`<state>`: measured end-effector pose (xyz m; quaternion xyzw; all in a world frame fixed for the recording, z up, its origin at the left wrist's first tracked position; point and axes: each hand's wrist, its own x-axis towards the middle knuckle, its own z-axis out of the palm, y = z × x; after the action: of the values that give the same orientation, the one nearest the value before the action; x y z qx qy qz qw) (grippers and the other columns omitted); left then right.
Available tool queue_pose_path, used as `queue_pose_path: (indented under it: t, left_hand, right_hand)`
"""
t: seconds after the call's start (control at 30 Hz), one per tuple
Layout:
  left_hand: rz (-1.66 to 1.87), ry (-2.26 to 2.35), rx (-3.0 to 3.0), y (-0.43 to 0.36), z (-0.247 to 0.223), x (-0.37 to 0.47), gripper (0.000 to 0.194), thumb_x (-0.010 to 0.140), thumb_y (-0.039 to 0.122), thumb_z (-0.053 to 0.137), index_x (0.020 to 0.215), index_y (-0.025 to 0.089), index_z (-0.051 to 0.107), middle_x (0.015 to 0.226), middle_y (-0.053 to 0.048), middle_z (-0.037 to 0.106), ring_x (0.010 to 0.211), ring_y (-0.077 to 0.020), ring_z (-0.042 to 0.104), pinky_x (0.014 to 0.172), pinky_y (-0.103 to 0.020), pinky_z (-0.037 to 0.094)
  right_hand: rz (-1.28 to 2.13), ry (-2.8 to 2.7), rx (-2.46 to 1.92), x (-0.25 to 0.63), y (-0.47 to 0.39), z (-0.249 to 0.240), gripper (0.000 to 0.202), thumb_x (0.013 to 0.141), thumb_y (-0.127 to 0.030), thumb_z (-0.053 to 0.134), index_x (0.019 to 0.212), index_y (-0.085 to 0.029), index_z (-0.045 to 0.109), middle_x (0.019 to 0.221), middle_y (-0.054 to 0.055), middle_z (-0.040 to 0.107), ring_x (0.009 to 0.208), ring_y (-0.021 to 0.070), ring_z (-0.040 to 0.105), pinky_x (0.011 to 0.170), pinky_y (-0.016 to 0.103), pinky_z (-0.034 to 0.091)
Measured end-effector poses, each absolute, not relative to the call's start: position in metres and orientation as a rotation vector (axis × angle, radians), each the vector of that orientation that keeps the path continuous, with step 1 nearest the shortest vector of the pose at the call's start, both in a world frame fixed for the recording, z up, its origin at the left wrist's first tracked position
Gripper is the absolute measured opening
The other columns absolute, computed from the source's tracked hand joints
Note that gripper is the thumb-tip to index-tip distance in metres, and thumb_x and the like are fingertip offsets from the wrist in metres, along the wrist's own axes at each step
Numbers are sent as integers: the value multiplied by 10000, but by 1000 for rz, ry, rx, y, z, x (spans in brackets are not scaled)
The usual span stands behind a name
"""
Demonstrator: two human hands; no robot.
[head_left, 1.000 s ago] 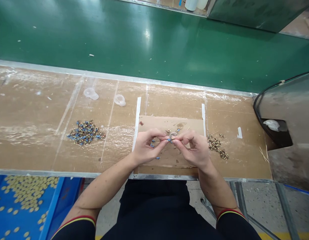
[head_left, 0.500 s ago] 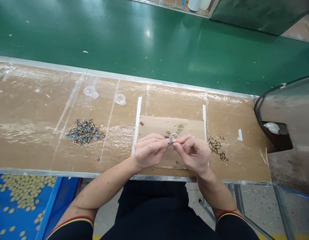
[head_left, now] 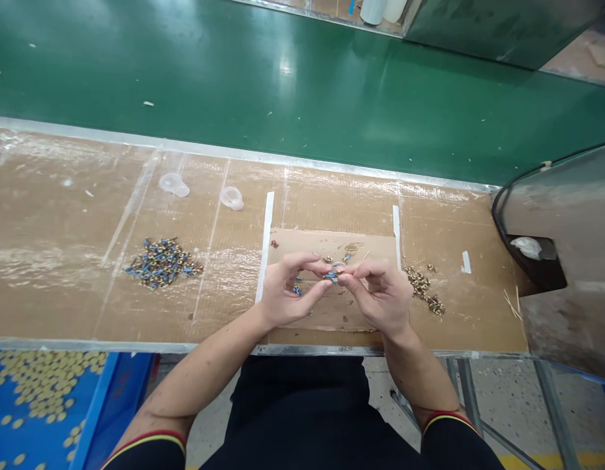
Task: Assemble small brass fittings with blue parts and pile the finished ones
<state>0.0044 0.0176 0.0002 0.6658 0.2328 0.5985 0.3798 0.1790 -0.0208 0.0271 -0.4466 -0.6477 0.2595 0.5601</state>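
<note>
My right hand pinches a small blue-and-brass metal piece between thumb and fingertips, over a brown cardboard sheet. Around the left end of that piece, my left hand has its thumb and index finger spread apart; whether the thumb touches it I cannot tell. Several loose blue-and-brass pieces lie on the sheet beneath my left palm. Just beyond my fingertips sits a small ring-shaped item, partly hidden. Another blue-tipped piece rests farther back on the sheet.
A heap of blue-and-brass pieces lies left, plain brass pieces right. Two clear plastic lids are at the back left. A metal box with a black cable bounds the right. Beyond runs a green belt; a blue tray stands lower left.
My left thumb and index finger have parted from their pinch on the small piece, uncovering loose pieces below. My right hand still holds it. The view has shifted slightly.
</note>
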Motion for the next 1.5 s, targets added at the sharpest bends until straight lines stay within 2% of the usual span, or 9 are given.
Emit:
queue_pose_path:
  t: [0.07,0.13,0.2,0.27,0.43,0.6,0.87,1.07,1.5]
  left_hand:
    - [1453,616,1723,20,1,2,432,910,292,765,1297,184,607,1009,-83,786,891,-175,773,803,-286,651]
    - [1379,651,1806,23,4,-1,305,945,343,720,1189,169,667,1024,-103,782,904,-181,760,807,-301,643]
    - [1327,649,1900,24,6,-1,167,991,311,654,1067,169,700,954,-85,781,876,-167,751,784,-290,633]
    - [1316,618,1955,25,8,-1,126,1017,260,610,1006,174,702,884,-64,774,822,-149,743,738,-269,624]
    - [1382,582,1970,25,10,-1,100,1014,225,612,995,181,700,850,-58,774,794,-152,750,694,-266,626]
    - [1457,573,2030,24,9,0,96,994,185,634,1048,179,713,891,-73,794,833,-168,767,705,-275,639]
    - [1576,536,1987,20,3,6,147,981,184,648,1102,190,731,861,-65,796,779,-176,761,690,-293,641]
    - [1587,543,1981,19,4,6,160,975,183,652,1112,201,732,857,-56,795,769,-176,758,678,-293,638]
    - [1599,564,1990,18,5,7,107,1003,211,619,1009,182,722,825,-62,779,741,-166,748,662,-282,639]
  right_hand:
    - [564,-1526,-1051,180,-21,25,229,873,-74,740,985,-252,648,933,3,822,839,174,812,763,296,694]
    - [505,-1559,-1036,180,-20,25,221,881,-86,739,995,-257,659,931,1,823,824,176,812,746,302,698]
    - [433,-1608,-1018,178,-19,27,208,889,-104,740,1002,-263,669,902,-5,821,790,175,809,704,293,695]
    - [357,-1658,-1004,177,-18,30,212,898,-124,740,1038,-272,679,881,-6,817,756,169,801,667,285,685]
    - [271,-1782,-979,179,-14,38,254,927,-172,718,1158,-276,701,904,25,807,761,174,771,656,316,663]
    - [315,-1800,-960,179,-14,40,276,908,-92,697,1116,-268,741,854,19,794,711,158,736,633,297,633]
    - [420,-1730,-959,174,-16,37,170,933,-120,672,1032,-239,742,802,26,784,699,158,743,625,294,635]
    - [434,-1721,-941,173,-16,37,219,908,-87,679,1039,-244,758,817,34,801,718,176,761,645,303,649]
    - [438,-1710,-947,170,-17,35,216,932,-109,663,1063,-266,732,817,15,789,703,161,750,639,298,644]
